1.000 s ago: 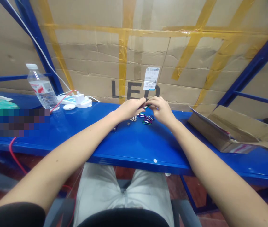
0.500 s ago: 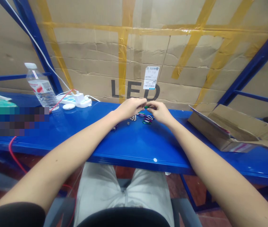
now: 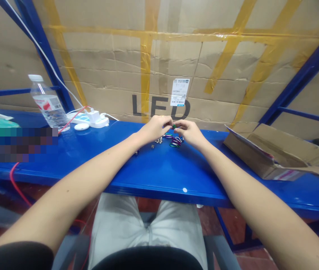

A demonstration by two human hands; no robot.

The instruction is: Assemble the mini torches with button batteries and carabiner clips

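Note:
My left hand (image 3: 155,128) and my right hand (image 3: 189,132) meet fingertip to fingertip above the blue table (image 3: 159,172), both pinched on a small green clip (image 3: 173,125) held between them. Just below the hands lies a little heap of coloured carabiner clips (image 3: 174,141), purple, green and blue. To their left sit several small silvery metal bits (image 3: 157,141), and a dark small part (image 3: 137,152) lies by my left wrist.
A water bottle (image 3: 48,103), a white power strip (image 3: 89,118) with a red cable (image 3: 17,183) and a white puck stand at the back left. An open cardboard box (image 3: 274,152) lies at the right. A taped cardboard wall (image 3: 159,67) closes the back.
The green clip showed as a longer piece between my fingers a second ago; now only a small bit shows. My hands have drawn slightly closer together and hardly shifted.

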